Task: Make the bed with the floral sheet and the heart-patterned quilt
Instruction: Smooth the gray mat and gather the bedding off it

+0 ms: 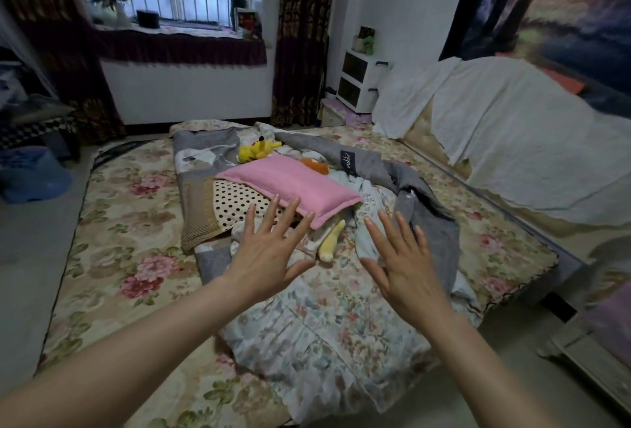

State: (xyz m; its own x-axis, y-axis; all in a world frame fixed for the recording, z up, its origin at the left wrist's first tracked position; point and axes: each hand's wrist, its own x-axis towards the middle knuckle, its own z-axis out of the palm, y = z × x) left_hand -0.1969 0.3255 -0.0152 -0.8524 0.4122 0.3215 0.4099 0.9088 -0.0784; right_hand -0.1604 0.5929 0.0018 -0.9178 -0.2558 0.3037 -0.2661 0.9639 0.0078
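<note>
A floral sheet (129,223) with pink roses covers the bed. A rumpled quilt (317,322) with a pale flowered face and a grey underside lies down the middle of it. On the quilt rest a pink pillow (290,185), a polka-dot pillow (235,204) and a yellow plush toy (256,149). My left hand (269,257) and my right hand (403,263) hover above the quilt with fingers spread, holding nothing. The left fingertips overlap the pink pillow's near edge in the picture.
A headboard draped in white cloth (512,127) runs along the right. A white shelf unit (358,83) stands in the far corner. A blue basin (34,175) sits on the floor at the left. A window sill (177,31) with flowers is at the back.
</note>
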